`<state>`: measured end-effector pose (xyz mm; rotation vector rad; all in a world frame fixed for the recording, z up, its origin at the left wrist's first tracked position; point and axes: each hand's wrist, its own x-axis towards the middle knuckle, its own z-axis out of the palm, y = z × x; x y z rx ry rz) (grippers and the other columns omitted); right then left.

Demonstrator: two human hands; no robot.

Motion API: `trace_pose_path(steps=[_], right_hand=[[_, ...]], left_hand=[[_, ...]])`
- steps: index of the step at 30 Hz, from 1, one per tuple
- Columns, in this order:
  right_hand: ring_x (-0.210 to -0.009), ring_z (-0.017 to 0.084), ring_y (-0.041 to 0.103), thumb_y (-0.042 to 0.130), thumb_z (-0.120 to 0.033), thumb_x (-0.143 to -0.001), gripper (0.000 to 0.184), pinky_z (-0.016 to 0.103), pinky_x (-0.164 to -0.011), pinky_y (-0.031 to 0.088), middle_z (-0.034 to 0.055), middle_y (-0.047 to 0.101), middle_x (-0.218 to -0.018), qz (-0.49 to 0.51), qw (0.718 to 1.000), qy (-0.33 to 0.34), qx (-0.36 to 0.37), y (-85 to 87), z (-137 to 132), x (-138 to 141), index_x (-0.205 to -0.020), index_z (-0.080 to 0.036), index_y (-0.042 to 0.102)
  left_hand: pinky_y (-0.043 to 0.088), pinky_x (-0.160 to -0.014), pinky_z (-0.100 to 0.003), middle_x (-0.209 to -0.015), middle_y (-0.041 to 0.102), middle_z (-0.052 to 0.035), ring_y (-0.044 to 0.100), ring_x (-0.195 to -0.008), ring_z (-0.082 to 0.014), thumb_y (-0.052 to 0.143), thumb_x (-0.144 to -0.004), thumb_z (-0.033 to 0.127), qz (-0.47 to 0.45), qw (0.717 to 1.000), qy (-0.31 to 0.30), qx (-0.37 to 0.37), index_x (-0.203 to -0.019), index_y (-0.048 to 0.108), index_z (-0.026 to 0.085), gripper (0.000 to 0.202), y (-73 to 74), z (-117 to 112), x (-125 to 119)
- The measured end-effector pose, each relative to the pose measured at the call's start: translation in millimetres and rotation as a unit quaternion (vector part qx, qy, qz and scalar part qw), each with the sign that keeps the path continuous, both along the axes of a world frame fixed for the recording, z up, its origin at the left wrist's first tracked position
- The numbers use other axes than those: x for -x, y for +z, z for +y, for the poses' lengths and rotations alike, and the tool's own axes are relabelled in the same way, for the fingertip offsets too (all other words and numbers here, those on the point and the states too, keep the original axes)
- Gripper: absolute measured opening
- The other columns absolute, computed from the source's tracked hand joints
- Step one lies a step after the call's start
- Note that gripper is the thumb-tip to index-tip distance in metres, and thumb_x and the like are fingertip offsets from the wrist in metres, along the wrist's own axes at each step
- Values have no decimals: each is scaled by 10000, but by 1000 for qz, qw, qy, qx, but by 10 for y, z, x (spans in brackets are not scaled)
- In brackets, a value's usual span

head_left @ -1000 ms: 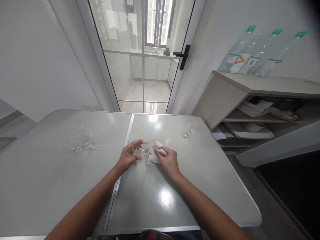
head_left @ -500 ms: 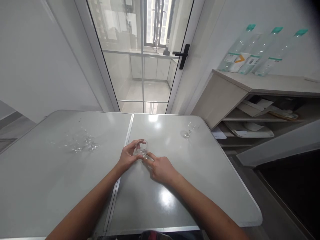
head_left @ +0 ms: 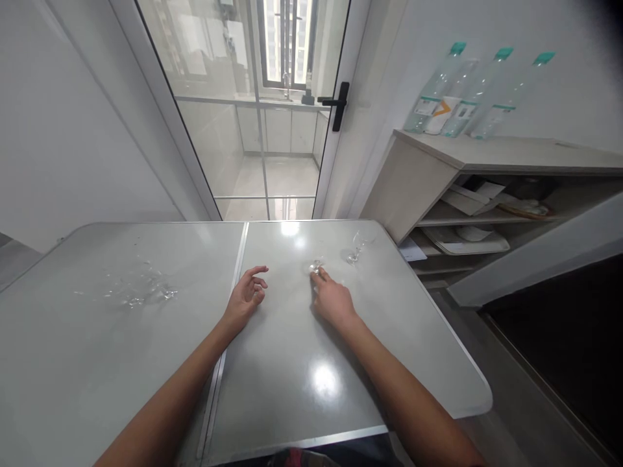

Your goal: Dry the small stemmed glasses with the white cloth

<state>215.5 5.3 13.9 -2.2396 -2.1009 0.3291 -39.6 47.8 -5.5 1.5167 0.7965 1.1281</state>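
The fingers of my right hand are closed on the low part of a small clear stemmed glass, over the right half of the table. Its upper outline is too faint to make out, and I cannot tell whether its foot touches the tabletop. Another clear stemmed glass is just beyond, to the right. My left hand hovers by the table's seam, fingers curved and apart, holding nothing. A cluster of clear glassware lies on the left half; its single pieces blur together.
A metal seam divides the pale glossy table. Behind it is a glass door with a black handle. At the right, several clear bottles with green caps stand on a wooden shelf unit holding papers and trays.
My right hand has moved the glass forward and to the right, toward the other glass. My left hand has let go of it and opened. The view has shifted slightly.
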Motion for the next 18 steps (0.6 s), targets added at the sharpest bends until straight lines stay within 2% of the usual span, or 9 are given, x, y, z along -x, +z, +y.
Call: trace_pose_path(steps=[2, 5, 8, 18], right_hand=[[-1014, 265, 723, 545, -146, -802, 747, 367, -843, 523, 116, 304, -1660, -12, 999, -35, -5, -14, 68, -142, -1526, -279, 416], [-1071, 262, 705, 519, -136, -819, 729, 364, -868, 517, 110, 304, -1660, -14, 998, -65, -7, -28, 132, -301, -1527, -283, 419], [-1099, 258, 691, 511, -135, -826, 720, 357, -880, 513, 112, 310, -1656, -11, 997, -74, -14, -42, 164, -392, -1526, -275, 422], [-1185, 265, 644, 497, -166, -878, 663, 348, -914, 507, 96, 308, -1658, -2, 997, -71, -21, -74, 217, -469, -1527, -278, 414]], left_hand=[[466, -747, -290, -1321, 554, -135, 545, -919, -184, 651, -897, 560, 7, 1000, 3, 7, -1323, 572, 235, 542, 21, -10, 2], [441, -727, -284, -1064, 604, -93, 520, -855, -180, 613, -920, 569, 25, 1000, 6, 18, -1301, 567, 222, 517, 24, -12, 13], [426, -744, -294, -896, 572, -52, 502, -817, -185, 587, -927, 591, 34, 999, 14, 24, -1295, 566, 212, 529, 12, -10, 20], [431, -743, -294, -875, 566, -45, 510, -812, -187, 557, -928, 623, 35, 999, 20, 27, -1248, 587, 216, 519, 8, -20, 11]])
